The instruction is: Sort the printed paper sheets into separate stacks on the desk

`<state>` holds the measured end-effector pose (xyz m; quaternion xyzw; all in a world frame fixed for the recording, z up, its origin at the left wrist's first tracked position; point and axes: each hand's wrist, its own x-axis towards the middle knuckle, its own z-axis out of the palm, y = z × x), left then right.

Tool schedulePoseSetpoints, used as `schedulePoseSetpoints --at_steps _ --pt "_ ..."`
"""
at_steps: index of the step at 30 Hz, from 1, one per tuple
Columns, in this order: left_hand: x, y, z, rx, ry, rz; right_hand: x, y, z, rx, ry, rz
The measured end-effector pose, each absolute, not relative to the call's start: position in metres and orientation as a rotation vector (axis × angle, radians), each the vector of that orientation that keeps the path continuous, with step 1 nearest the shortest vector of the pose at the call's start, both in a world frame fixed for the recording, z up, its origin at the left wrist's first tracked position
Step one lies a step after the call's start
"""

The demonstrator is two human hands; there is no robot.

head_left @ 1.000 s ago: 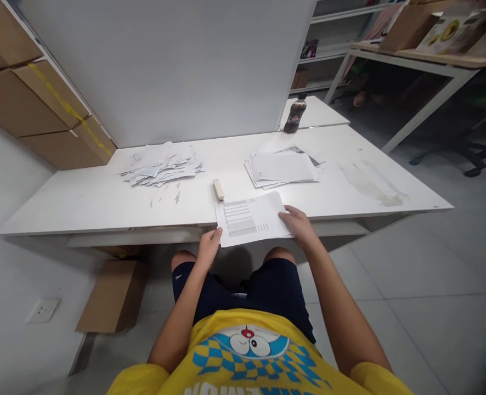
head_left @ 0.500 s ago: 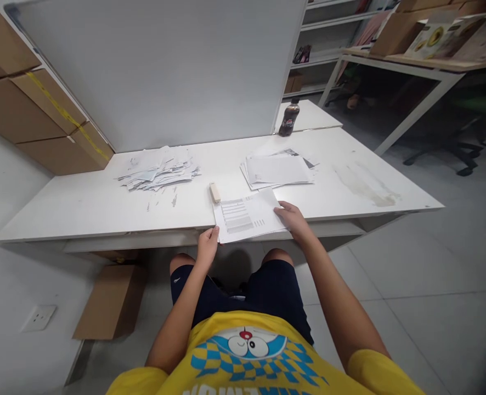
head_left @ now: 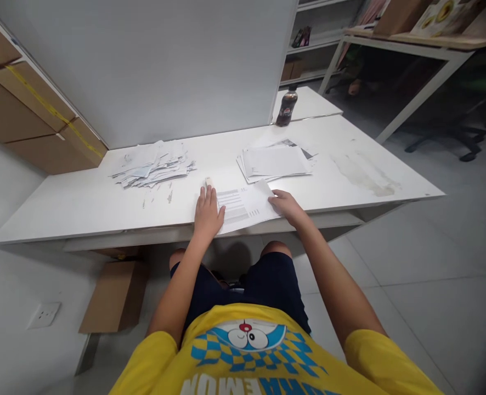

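Note:
A printed sheet of paper [head_left: 243, 206] lies at the front edge of the white desk, partly over the edge. My right hand [head_left: 286, 206] pinches its right side, thumb on top. My left hand [head_left: 209, 213] rests at the sheet's left side with its fingers stretched forward and thumb apart. Those fingertips reach over a small cream oblong object [head_left: 209, 181], possibly a stapler; most of it is hidden under them. Just beyond the sheet is a stack of white papers [head_left: 278, 162]. Farther left sits a messy pile of torn paper pieces [head_left: 154, 164].
A dark cola bottle [head_left: 287, 107] stands at the back by the whiteboard [head_left: 156, 66]. Cardboard boxes [head_left: 41, 118] are stacked at the left wall, and another box [head_left: 113, 296] is below the desk. A greyish smear [head_left: 366, 175] marks the desk's right side.
My left hand has let go of the sheet's lower left corner and moved forward onto the cream object. My right hand still holds the sheet. The view has tilted slightly.

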<state>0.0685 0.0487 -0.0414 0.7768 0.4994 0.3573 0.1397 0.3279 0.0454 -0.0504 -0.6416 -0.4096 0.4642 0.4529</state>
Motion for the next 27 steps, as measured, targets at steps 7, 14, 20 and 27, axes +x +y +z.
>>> schedulePoseSetpoints --at_steps 7,14,20,27 --pt "0.060 0.059 -0.062 2.311 1.469 0.967 0.333 0.048 -0.059 -1.571 -1.020 1.109" --pt "0.054 0.059 -0.054 2.364 1.455 0.962 0.321 0.047 -0.062 -1.597 -1.026 1.040" --pt "0.049 0.089 -0.038 2.523 1.380 1.037 0.330 0.050 -0.047 -1.469 -1.168 0.938" --pt "0.046 0.115 -0.060 2.355 1.495 0.961 0.414 0.112 -0.016 -1.652 -1.226 0.486"
